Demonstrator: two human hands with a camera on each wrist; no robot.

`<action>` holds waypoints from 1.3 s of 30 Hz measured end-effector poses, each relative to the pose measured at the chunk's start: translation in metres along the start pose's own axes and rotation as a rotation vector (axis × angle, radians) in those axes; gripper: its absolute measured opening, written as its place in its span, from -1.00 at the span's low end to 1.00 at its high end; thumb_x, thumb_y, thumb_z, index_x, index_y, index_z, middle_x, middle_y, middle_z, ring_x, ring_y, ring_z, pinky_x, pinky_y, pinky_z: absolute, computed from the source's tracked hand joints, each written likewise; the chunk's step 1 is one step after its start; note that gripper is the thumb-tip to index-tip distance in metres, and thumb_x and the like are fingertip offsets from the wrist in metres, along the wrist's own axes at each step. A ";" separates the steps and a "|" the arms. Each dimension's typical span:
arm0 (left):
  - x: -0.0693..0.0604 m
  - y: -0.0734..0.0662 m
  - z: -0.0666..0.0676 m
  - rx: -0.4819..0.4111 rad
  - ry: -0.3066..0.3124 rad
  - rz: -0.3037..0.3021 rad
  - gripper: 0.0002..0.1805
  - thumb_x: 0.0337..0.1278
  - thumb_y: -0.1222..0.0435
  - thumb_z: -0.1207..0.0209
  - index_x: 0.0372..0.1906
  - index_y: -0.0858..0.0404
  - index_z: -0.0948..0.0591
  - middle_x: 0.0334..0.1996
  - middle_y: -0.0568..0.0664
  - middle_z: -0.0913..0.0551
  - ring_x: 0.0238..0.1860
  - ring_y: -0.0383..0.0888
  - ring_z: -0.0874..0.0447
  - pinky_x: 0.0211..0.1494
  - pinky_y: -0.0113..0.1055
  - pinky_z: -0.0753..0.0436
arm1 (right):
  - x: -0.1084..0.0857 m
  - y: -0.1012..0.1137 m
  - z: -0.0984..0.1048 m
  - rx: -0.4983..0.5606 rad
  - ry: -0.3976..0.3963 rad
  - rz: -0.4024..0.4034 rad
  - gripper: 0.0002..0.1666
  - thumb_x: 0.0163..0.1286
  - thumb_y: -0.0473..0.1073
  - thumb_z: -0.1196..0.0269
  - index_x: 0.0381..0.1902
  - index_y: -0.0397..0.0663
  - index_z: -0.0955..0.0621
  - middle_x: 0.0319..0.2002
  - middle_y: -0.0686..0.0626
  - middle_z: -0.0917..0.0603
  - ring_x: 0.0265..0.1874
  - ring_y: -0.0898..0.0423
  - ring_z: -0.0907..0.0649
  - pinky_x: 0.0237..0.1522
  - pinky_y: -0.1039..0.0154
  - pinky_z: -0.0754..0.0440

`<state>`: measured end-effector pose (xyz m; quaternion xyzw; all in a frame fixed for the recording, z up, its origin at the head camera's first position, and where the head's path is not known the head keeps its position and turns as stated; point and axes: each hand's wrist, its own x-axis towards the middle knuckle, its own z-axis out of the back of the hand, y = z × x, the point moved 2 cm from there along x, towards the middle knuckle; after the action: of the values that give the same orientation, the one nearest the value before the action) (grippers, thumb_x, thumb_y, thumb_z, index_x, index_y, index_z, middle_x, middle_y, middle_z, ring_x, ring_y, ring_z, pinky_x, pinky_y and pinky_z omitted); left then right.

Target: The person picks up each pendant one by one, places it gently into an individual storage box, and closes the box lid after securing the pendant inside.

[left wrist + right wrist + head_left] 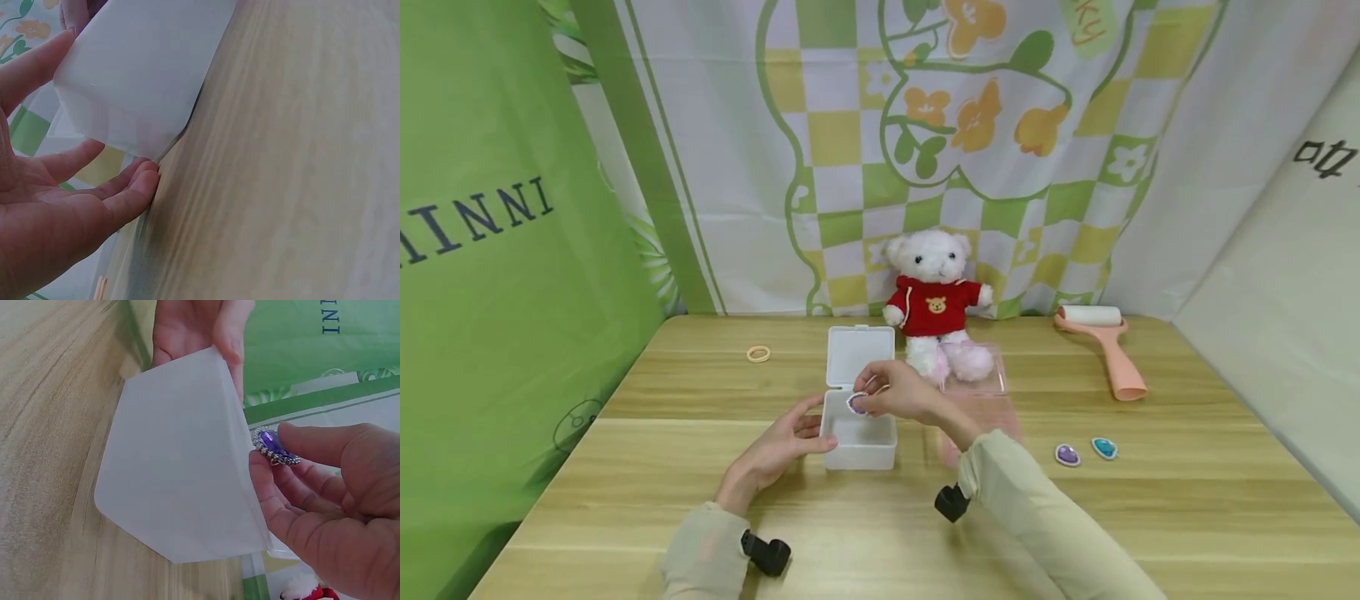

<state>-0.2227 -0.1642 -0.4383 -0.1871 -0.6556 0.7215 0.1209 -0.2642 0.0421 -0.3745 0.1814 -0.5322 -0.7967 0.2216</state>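
A small white lidded box stands on the table, its lid raised at the back. My left hand holds the box at its left side, the thumb on the near left corner. Over the opening, my right hand pinches a purple gem with a silver beaded rim between thumb and fingers. In the head view the fingers partly cover that gem. To the right on the table lie another purple gem and a blue gem, both with pale beaded rims.
A white teddy bear in a red hoodie sits behind the box. Partly under the right arm lies a clear pink case. A pink-handled lint roller lies at the back right, and tan rings at the back left.
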 end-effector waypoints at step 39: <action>0.001 -0.003 -0.001 -0.040 -0.010 0.019 -0.08 0.11 0.35 -0.29 0.47 0.35 -0.01 0.26 0.45 -0.26 0.23 0.20 -0.30 0.15 -0.21 -0.46 | 0.019 0.005 -0.034 -0.763 -0.025 0.018 -0.68 -0.02 -0.42 -0.43 -0.62 -0.08 -0.47 -0.61 0.08 -0.45 -0.51 0.12 -0.45 -0.43 0.30 -0.42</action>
<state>-0.2231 -0.1629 -0.4357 -0.1924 -0.6686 0.7103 0.1070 -0.2617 0.0038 -0.3835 0.0712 -0.2018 -0.9377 0.2737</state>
